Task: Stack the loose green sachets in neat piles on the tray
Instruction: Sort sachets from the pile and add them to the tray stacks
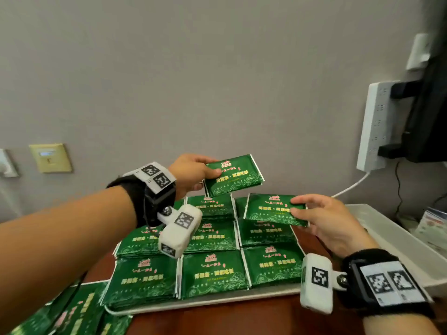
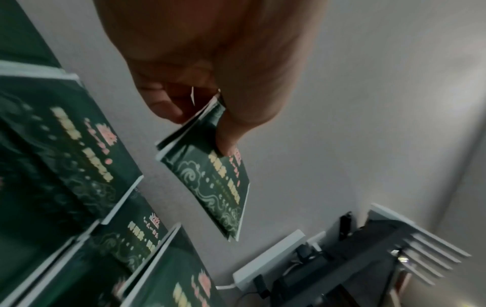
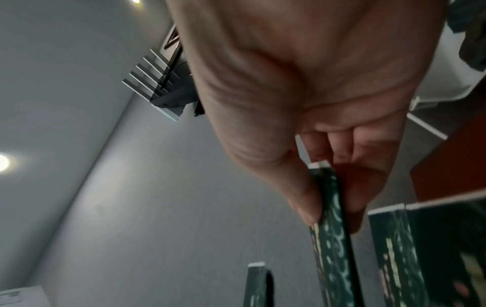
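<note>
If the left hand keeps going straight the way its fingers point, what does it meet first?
Probably the white power strip on the wall. The left hand pinches a green sachet pointing rightward above the stacked piles; depth is unclear.

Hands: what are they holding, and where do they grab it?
Each hand pinches green sachets. The left hand holds a small bunch of sachets by its left end. The right hand holds a sachet by its right end, above the tray.

Wall: plain grey painted wall (image 1: 217, 81), behind the grip.
Fixtures: white plastic power strip (image 1: 377, 126), right; beige switch plate (image 1: 50, 157), left.
Surface: reddish-brown, possibly wooden, tabletop (image 1: 242, 317), below.
</note>
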Tool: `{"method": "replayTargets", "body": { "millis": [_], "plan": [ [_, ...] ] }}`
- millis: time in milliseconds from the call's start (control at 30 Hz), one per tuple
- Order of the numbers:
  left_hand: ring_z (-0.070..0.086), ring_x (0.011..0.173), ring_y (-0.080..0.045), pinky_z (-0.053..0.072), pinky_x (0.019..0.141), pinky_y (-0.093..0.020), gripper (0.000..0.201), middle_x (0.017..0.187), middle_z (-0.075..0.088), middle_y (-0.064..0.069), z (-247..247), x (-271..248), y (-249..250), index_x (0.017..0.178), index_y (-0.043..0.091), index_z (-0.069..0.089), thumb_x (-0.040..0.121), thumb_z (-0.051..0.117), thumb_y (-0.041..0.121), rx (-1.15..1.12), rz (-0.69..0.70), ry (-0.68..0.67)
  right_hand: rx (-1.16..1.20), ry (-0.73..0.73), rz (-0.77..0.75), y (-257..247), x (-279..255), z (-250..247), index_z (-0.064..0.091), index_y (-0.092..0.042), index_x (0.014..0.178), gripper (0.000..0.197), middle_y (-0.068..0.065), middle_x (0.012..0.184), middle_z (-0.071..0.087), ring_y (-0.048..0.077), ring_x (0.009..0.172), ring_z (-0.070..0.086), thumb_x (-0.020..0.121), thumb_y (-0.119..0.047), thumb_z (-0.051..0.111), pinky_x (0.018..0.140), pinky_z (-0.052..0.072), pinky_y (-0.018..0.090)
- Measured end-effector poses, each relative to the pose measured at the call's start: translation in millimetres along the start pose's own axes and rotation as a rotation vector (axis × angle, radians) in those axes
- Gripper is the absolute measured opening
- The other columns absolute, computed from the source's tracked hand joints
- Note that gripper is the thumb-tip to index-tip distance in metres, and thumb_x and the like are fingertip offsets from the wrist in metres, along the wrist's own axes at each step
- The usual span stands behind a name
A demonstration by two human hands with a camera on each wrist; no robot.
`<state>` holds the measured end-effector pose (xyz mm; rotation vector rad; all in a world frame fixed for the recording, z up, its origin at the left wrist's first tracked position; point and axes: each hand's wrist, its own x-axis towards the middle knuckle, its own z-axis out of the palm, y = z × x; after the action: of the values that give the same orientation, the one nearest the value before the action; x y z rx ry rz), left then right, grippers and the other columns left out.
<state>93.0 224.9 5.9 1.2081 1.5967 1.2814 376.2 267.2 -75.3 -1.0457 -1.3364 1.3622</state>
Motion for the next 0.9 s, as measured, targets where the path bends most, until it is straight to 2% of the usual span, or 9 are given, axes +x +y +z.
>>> {"method": "replayTargets", "body": {
  "millis": [100,133,233,300,400,500,633,767,900],
  "plan": [
    [0.072,0.085,-0.018,0.057,0.091,-0.037,0.027,0.097,0.077,-0.007,32,44,2,0.110,0.013,0.071,0.085,0.073,0.002,0.062,-0.028,-0.042,-0.087,-0.001,-0.003,3,10,-15,0.073,-0.006,0.093,0.019,0.007,0.090,0.068,0.022,0.081,0.065,0.079,0.008,0.076,0.072,0.053,0.041],
    [0.072,0.082,-0.018,0.058,0.088,-0.035,0.028,0.095,0.077,-0.007,41,55,0,0.111,0.012,0.071,0.085,0.074,0.004,0.110,-0.039,-0.062,-0.122,-0.008,-0.009,3,12,-19,0.073,-0.006,0.093,0.019,0.004,0.086,0.067,0.019,0.078,0.064,0.079,0.006,0.078,0.067,0.052,0.037],
    [0.062,0.068,-0.015,0.050,0.058,-0.024,0.029,0.096,0.075,-0.011,62,77,-7,0.112,0.011,0.071,0.083,0.078,0.009,0.281,-0.078,-0.097,-0.199,-0.018,-0.023,7,22,-23,0.072,-0.010,0.090,0.021,-0.002,0.080,0.060,0.016,0.073,0.058,0.076,0.000,0.083,0.059,0.046,0.031],
    [0.060,0.067,-0.016,0.047,0.052,-0.022,0.027,0.100,0.075,-0.014,69,88,-14,0.110,0.012,0.073,0.083,0.079,0.011,0.368,-0.077,-0.106,-0.214,-0.020,-0.016,10,29,-23,0.068,-0.011,0.090,0.026,-0.002,0.081,0.058,0.017,0.069,0.057,0.074,0.000,0.085,0.054,0.046,0.029],
    [0.062,0.076,-0.021,0.050,0.068,-0.029,0.027,0.105,0.075,-0.014,75,96,-19,0.110,0.018,0.074,0.084,0.079,0.017,0.515,-0.046,-0.147,-0.196,-0.037,0.017,12,35,-21,0.064,-0.009,0.097,0.032,0.008,0.093,0.056,0.021,0.074,0.056,0.075,0.004,0.083,0.046,0.050,0.023],
    [0.068,0.094,-0.018,0.052,0.091,-0.034,0.031,0.107,0.075,-0.001,79,96,-20,0.115,0.023,0.073,0.085,0.078,0.025,0.706,0.008,-0.175,-0.229,-0.057,0.035,10,37,-18,0.062,-0.009,0.100,0.034,0.009,0.097,0.054,0.021,0.078,0.057,0.076,0.004,0.083,0.047,0.052,0.021],
    [0.067,0.095,-0.013,0.050,0.086,-0.026,0.032,0.111,0.073,0.002,91,88,-25,0.118,0.020,0.072,0.087,0.076,0.027,0.953,0.118,-0.174,-0.285,-0.097,0.042,13,39,-11,0.063,-0.009,0.100,0.037,0.006,0.092,0.053,0.022,0.078,0.061,0.074,0.002,0.086,0.055,0.058,0.029],
    [0.065,0.101,-0.017,0.053,0.091,-0.031,0.037,0.116,0.069,0.000,96,85,-28,0.120,0.020,0.069,0.086,0.075,0.035,1.060,0.135,-0.159,-0.413,-0.107,0.017,16,39,-5,0.063,-0.012,0.099,0.036,0.003,0.085,0.054,0.018,0.065,0.063,0.074,-0.005,0.088,0.063,0.063,0.039],
    [0.062,0.113,-0.019,0.048,0.102,-0.036,0.045,0.127,0.065,0.002,95,83,-26,0.130,0.025,0.062,0.088,0.071,0.042,1.144,0.109,-0.224,-0.509,-0.098,-0.022,20,40,-1,0.063,-0.013,0.096,0.034,0.001,0.082,0.055,0.017,0.061,0.061,0.074,-0.012,0.089,0.058,0.061,0.033]
  ]
}}
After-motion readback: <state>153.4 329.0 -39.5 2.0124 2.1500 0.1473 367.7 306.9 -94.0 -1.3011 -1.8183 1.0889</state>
